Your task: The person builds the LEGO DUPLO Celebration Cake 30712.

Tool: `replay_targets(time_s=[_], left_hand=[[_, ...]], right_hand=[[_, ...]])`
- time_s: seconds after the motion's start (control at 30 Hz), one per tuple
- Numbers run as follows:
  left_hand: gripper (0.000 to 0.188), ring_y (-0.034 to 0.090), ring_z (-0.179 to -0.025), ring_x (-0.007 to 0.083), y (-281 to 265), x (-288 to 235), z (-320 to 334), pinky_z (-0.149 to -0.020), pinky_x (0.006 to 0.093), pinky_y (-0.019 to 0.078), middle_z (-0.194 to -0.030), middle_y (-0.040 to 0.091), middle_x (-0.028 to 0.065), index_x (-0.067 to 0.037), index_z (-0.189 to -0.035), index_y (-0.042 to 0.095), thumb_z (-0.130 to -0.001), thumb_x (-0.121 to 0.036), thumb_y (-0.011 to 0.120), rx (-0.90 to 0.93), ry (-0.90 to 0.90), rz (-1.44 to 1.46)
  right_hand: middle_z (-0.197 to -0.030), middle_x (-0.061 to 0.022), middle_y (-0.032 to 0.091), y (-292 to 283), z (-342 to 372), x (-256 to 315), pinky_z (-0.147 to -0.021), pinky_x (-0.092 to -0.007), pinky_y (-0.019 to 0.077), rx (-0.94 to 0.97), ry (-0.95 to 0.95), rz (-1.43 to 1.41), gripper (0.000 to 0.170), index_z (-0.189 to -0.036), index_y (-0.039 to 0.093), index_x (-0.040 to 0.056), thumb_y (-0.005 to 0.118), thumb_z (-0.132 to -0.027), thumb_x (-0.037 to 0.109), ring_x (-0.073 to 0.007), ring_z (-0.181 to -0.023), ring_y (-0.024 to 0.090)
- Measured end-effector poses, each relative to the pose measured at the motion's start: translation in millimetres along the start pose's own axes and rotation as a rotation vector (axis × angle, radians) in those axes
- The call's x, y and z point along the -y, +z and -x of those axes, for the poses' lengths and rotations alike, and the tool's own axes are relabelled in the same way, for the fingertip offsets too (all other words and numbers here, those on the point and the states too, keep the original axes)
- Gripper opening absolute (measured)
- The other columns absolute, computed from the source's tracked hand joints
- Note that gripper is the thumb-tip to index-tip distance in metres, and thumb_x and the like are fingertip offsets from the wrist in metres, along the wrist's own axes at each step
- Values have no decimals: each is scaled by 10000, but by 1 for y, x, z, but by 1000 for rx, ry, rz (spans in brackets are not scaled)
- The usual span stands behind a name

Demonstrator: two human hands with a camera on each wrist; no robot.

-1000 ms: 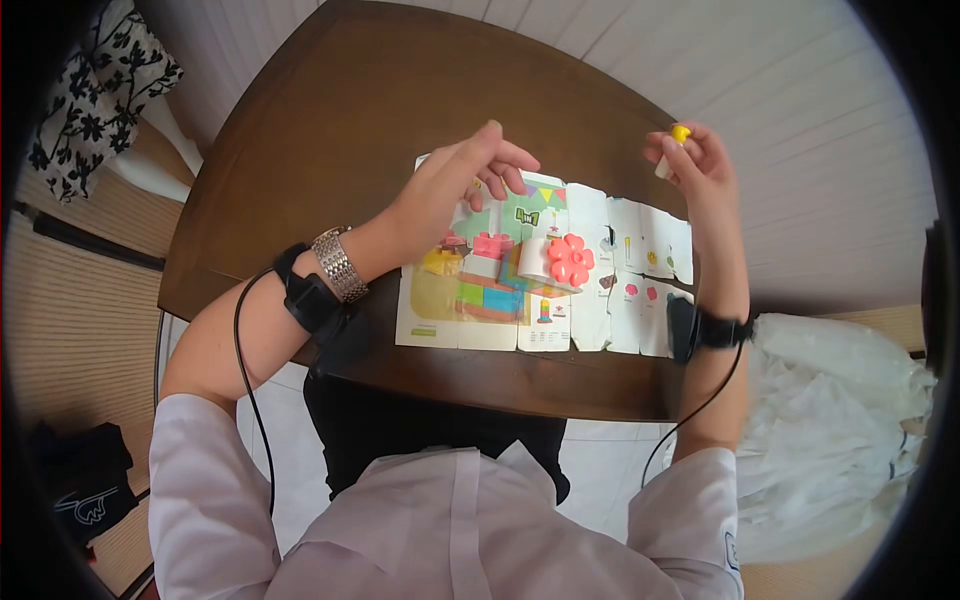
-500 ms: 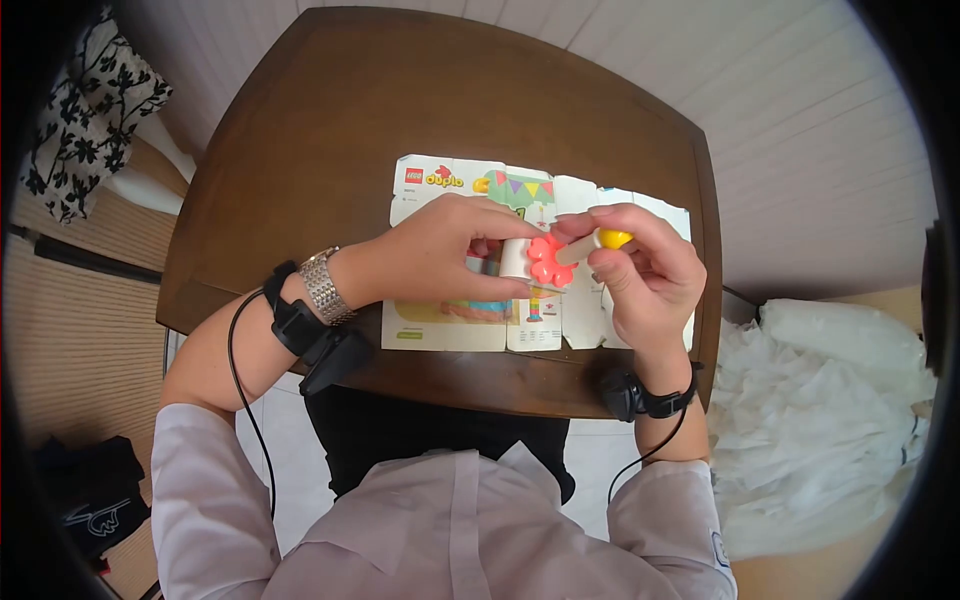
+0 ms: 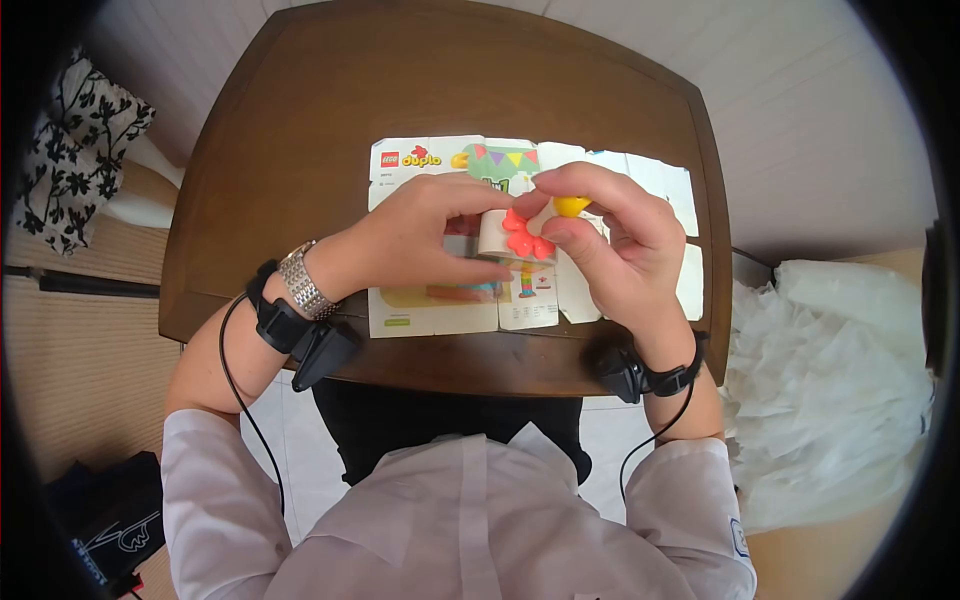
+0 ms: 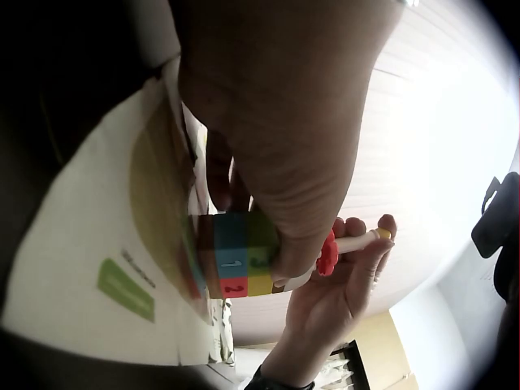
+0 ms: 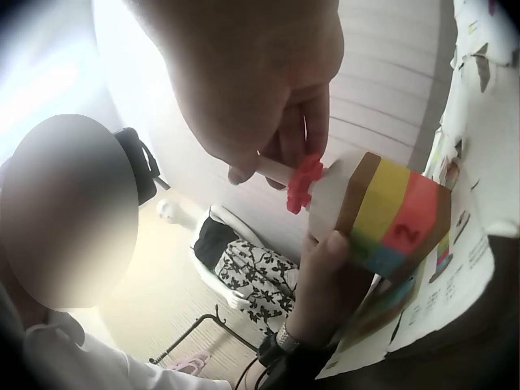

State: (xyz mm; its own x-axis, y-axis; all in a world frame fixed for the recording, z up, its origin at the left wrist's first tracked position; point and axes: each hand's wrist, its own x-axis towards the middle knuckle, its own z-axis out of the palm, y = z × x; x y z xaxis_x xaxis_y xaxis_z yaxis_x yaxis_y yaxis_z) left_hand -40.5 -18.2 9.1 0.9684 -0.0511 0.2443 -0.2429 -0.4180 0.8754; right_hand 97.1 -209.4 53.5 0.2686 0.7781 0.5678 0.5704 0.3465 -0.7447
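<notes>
A toy brick tower stands over the printed sheet (image 3: 400,160), its coloured number bricks (image 5: 414,215) topped by a rounded white brick (image 3: 494,232) and a coral-red flower piece (image 3: 525,238). My left hand (image 3: 420,220) grips the tower from the left, thumb on the near side and fingers beyond it. Between thumb and fingers, my right hand (image 3: 630,245) pinches a white toy candle (image 5: 275,169) with a yellow flame top (image 3: 571,206). In the right wrist view, the candle's lower end is right at the flower's centre.
The sheet lies creased and torn-edged on a dark wooden table (image 3: 470,70). A pale wall rises behind the table. White fabric (image 3: 830,400) is heaped at the right. A mannequin in a floral skirt (image 5: 256,272) stands off to the left.
My right hand has come in from the far right with the candle, bringing it to the flower. My left hand has lowered from above the sheet and taken hold of the tower.
</notes>
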Motion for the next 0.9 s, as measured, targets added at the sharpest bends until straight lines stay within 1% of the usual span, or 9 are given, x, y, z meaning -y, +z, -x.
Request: replay_targets(time_s=[0.2,0.27,0.33,0.4,0.47,0.53,0.7,0.77,0.9], left_hand=[[585,615,-898,127,-9,-4,1,-786,286,500,-1032,705,61,-18,-1312,649,-820,-266,847,40,-4,-109],[505,632,-956,142,-12,-3,0,-812,294,508,-1072,718,74,-20,-1330,650,-916,-300,720,20,-73,13],[485,634,-972,146,-11,9,-1,-823,294,509,-1097,721,78,-21,-1338,651,-959,-323,645,-17,-52,56],[479,636,-989,149,-11,12,-1,-835,294,509,-1122,723,81,-23,-1345,652,-1001,-346,569,-58,-31,109],[464,643,-1017,156,-10,10,0,-864,289,508,-1152,727,92,-20,-1297,675,-1063,-338,431,-119,-3,122],[469,643,-1021,156,-10,11,0,-867,290,505,-1154,727,93,-25,-1274,685,-1088,-334,385,-157,-3,110],[532,621,-1000,174,-9,8,-2,-915,329,491,-1032,703,92,1,-1178,695,-1108,-419,375,-269,-104,237],[567,627,-967,132,-8,13,-2,-816,282,489,-1080,730,72,-27,-1202,713,-1141,-403,292,-292,-64,199],[582,620,-944,124,-8,16,-4,-808,276,485,-1039,725,65,-14,-1174,721,-1138,-411,298,-320,-55,213]], right_hand=[[-1306,-161,703,-11,3,-5,-915,-344,578,14,7,-39,723,-1483,524,4,830,-846,157,-233,-1057,736],[-1329,-177,686,-19,2,-2,-938,-356,571,17,-35,-73,824,-1533,455,-14,845,-835,189,-243,-1085,728],[-1311,-213,682,-29,11,11,-973,-372,556,-175,73,-110,854,-1551,401,-49,823,-851,197,-256,-1096,713],[-1196,-203,715,-38,34,30,-985,-383,548,-280,166,-18,685,-1492,461,-82,750,-902,112,-253,-1061,709],[-1089,-188,719,-51,80,42,-886,-374,585,-259,191,169,451,-1363,583,-90,679,-943,45,-241,-973,714],[-859,-148,711,-52,133,61,-612,-321,592,-269,281,118,135,-1025,703,-72,651,-971,40,-196,-687,705],[-723,-100,704,-16,276,103,-556,-268,536,-313,764,171,118,-829,694,-9,690,-942,26,-138,-585,674],[-767,-93,712,-1,339,100,-607,-274,545,-350,966,302,100,-848,693,-13,673,-942,14,-138,-655,690],[-845,-98,721,7,462,71,-713,-283,557,-341,1200,356,40,-946,685,-21,668,-920,4,-137,-797,706]])
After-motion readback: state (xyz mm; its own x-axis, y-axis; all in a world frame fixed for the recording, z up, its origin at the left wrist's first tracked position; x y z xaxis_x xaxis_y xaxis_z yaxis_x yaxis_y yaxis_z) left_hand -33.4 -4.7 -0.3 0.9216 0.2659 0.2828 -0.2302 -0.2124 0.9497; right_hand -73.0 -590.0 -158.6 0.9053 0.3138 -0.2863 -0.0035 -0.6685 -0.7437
